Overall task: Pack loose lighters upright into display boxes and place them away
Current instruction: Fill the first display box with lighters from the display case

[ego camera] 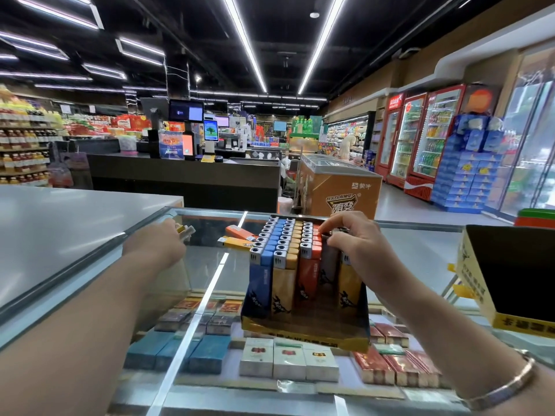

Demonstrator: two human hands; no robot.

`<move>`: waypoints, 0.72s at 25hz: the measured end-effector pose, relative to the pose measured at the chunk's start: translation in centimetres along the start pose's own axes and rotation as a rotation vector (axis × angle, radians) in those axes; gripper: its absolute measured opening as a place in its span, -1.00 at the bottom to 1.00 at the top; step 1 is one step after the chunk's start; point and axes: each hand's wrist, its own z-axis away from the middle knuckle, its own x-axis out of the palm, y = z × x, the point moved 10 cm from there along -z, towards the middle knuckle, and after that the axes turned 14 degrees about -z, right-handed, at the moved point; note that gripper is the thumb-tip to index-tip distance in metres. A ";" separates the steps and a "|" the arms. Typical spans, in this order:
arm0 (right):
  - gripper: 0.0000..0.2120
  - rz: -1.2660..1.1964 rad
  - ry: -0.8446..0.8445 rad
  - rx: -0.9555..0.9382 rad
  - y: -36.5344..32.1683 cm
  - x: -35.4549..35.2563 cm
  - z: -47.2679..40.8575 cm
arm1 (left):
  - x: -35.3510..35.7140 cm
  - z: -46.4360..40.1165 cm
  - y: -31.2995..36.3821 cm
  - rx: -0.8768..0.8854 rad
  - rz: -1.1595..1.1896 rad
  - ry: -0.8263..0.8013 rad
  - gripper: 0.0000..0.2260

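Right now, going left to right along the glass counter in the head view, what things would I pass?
Left hand gripping a yellow lighter → two loose lighters lying flat, orange and yellow → display box of upright lighters → right hand on the box's right rows → empty yellow box.

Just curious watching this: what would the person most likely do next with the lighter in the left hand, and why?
Probably carry it to the display box and stand it upright: the left hand grips a loose lighter, while the right hand rests at a part-filled row.
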 end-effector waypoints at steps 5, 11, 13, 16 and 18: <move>-0.80 -0.020 -0.010 0.012 0.2 0.0 0.0 | -1.4 0.7 0.3 0.019 -0.135 0.043 -0.77; -0.82 0.042 -0.051 0.003 -0.2 0.1 -0.1 | -1.5 1.8 1.8 0.103 0.064 -0.167 -0.72; -0.82 0.046 -0.049 -0.005 -0.4 -0.1 -0.1 | -1.4 2.3 2.4 0.138 0.111 -0.240 -0.73; -0.84 0.043 -0.037 -0.014 -0.6 -0.2 0.1 | -1.6 2.8 2.8 0.163 0.135 -0.247 -0.75; -0.84 0.038 -0.025 -0.024 -0.7 -0.4 0.1 | -2.3 3.0 2.9 0.172 0.158 -0.184 -0.76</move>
